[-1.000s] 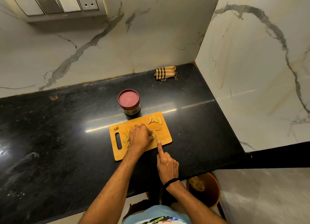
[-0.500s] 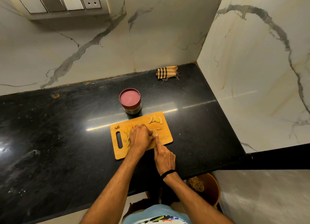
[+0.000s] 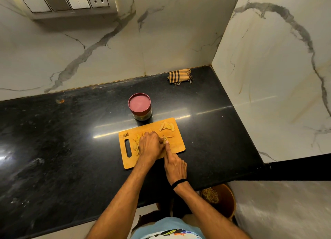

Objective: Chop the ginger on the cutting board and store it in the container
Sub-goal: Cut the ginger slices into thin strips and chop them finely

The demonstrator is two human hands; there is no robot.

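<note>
- My left hand [image 3: 149, 145] curls over the ginger [image 3: 136, 142], pinning it to the cutting board [image 3: 177, 146]. My right hand [image 3: 174, 165], close beside it, grips the knife [image 3: 164, 137], forefinger along the spine for steering.
- Cut slices [image 3: 167, 126] lie beyond my right hand, leaving bare board right of the knife.
- The lidded container [image 3: 139, 106] stands beyond my left hand, just past the board's far edge.

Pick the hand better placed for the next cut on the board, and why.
Right. The right hand holds the knife, its blade over the cutting board beside the left hand, which pins the ginger with curled fingers.
</note>
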